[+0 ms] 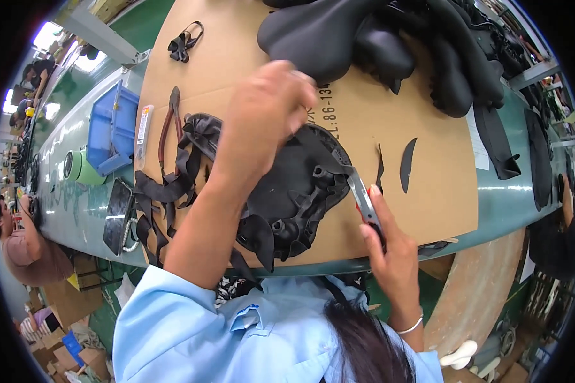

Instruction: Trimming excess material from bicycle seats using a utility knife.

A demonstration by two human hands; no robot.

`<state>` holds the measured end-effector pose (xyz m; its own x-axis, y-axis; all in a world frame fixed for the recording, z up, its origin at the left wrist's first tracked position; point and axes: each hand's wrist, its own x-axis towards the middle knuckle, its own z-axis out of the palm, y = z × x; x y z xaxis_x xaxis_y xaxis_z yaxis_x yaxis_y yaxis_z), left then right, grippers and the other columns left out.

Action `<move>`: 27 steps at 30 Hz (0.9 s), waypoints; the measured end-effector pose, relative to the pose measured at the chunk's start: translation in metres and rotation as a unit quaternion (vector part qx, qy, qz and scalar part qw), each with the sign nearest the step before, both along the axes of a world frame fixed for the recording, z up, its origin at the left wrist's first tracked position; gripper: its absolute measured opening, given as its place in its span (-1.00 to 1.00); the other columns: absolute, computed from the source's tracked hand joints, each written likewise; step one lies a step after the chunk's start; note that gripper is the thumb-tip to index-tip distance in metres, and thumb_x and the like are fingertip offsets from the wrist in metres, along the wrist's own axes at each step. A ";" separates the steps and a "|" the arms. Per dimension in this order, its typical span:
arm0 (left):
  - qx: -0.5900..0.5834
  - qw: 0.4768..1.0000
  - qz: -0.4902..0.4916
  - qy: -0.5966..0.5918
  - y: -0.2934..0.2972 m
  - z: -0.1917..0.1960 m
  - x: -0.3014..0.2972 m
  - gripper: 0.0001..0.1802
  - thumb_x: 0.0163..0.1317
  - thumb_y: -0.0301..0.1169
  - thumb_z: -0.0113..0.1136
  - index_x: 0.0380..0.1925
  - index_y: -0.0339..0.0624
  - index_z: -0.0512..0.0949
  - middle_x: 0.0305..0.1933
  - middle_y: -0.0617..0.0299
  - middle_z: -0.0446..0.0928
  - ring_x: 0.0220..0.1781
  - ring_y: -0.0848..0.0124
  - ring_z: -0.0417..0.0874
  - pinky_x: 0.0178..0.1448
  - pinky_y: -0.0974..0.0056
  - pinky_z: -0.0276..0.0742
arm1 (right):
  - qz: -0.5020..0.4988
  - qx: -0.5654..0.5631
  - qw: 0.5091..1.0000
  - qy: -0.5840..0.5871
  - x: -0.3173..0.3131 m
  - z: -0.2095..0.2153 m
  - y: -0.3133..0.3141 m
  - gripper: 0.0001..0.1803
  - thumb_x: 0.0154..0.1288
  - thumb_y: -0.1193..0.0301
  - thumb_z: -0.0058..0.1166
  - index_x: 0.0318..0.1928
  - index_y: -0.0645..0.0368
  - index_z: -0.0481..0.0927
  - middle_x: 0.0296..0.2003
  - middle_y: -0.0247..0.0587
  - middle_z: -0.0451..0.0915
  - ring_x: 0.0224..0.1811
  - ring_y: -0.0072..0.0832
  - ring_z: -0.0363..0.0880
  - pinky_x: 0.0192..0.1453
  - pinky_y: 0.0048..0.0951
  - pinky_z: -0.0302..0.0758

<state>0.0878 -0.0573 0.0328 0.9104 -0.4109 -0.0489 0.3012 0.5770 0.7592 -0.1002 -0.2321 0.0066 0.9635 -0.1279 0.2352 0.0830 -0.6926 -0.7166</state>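
A black bicycle saddle (pixel 287 198) lies with its underside up on a cardboard sheet (pixel 434 172) in front of me. My right hand (pixel 391 252) is wrapped round a utility knife (pixel 362 199), whose blade tip touches the saddle's right rim. My left hand (pixel 262 118) is raised over the saddle's far side, slightly blurred, its fingers curled closed. Whatever they pinch is hidden. Black trimmed strips (pixel 172 188) lie heaped left of the saddle. Two thin black offcuts, one of them a curved sliver (pixel 407 166), lie to its right.
Several black saddles (pixel 319 38) are piled at the far right. Red-handled pliers (pixel 167 131), a blue bin (pixel 112 127), a green tape roll (pixel 82 167) and a phone (pixel 117 217) lie to the left. A person (pixel 29 246) sits at the table's left side.
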 end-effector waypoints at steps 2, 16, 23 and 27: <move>0.595 0.661 0.013 -0.456 -0.017 0.019 -0.017 -0.70 0.17 -0.23 0.16 -0.46 -0.30 0.52 -0.50 0.00 0.59 -0.50 0.16 0.59 -0.47 0.19 0.45 | 0.035 -0.006 0.996 0.081 0.014 0.010 -0.018 -0.43 0.28 0.56 0.07 0.31 0.03 0.38 -0.14 -0.06 0.67 -0.31 -0.38 0.65 -0.16 -0.47 0.53; -0.111 0.988 -0.022 -0.107 -0.032 0.003 0.023 -0.81 0.33 -0.29 0.16 -0.34 -0.18 0.54 -0.29 0.30 0.53 -0.31 0.58 0.47 -0.21 0.37 0.43 | 0.060 0.023 0.996 0.067 -0.012 0.011 0.007 -0.41 0.32 0.43 0.07 0.36 0.04 0.29 -0.17 0.07 0.64 -0.55 -0.15 0.57 -0.34 -0.34 0.51; 0.580 0.577 -0.186 -0.545 0.007 0.024 -0.017 -0.81 -0.07 -0.35 0.27 -0.46 -0.18 0.53 -0.33 0.16 0.54 -0.32 0.15 0.45 -0.20 0.11 0.43 | 0.094 -0.157 0.972 0.145 0.006 0.047 -0.021 -0.41 0.19 0.43 0.16 0.27 -0.12 0.45 -0.44 -0.17 0.64 -0.55 -0.22 0.57 -0.45 -0.34 0.41; 0.380 0.591 -0.021 -0.711 -0.006 -0.015 -0.010 -0.86 -0.22 -0.42 0.27 -0.67 -0.18 0.49 -0.59 0.25 0.32 -0.37 0.22 0.37 -0.20 0.16 0.37 | 0.108 -0.015 0.964 0.244 0.018 0.050 -0.016 -0.44 0.27 0.47 0.07 0.30 -0.05 0.41 -0.53 -0.24 0.59 -0.66 -0.46 0.47 -0.54 -0.48 0.38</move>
<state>0.0780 -0.0628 0.0181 0.2419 -0.7866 0.5681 -0.9517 -0.0782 0.2970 -0.0824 -0.2483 0.0563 0.9635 0.0872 -0.2530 -0.1151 -0.7183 -0.6862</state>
